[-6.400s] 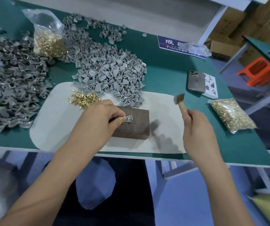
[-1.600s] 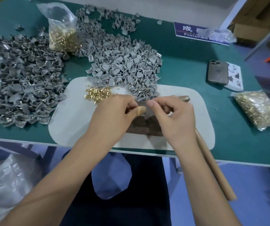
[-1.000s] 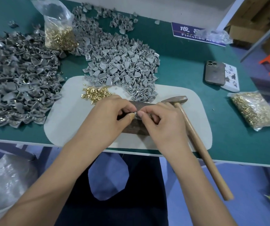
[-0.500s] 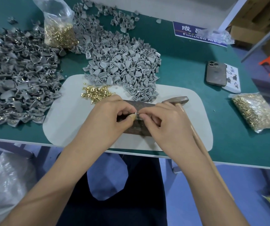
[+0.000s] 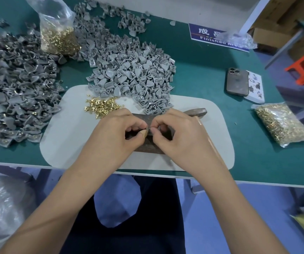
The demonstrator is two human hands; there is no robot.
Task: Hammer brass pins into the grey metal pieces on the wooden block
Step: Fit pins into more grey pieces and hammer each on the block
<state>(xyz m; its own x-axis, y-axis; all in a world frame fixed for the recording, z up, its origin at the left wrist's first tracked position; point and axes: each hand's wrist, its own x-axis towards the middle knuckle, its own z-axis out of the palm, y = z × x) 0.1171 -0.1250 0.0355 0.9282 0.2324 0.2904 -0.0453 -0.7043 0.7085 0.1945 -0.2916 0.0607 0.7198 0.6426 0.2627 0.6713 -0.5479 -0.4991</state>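
A dark wooden block lies on the white mat, mostly covered by both hands. My left hand pinches a small grey metal piece on top of the block with thumb and forefinger. My right hand pinches at the same piece from the right; whether a pin is between its fingertips is hidden. The hammer lies on the mat, its head just beyond my right hand and its handle running under that hand. Loose brass pins sit on the mat to the far left of the block.
A pile of grey pieces spills onto the mat behind the block, and a larger darker pile lies at the left. Bags of brass pins stand at the back left and lie at the right. A phone lies at the right.
Several seconds ago my right hand held the hammer raised; it now lies on the mat and that hand has joined the left at the piece. Over the last second the hands barely moved.
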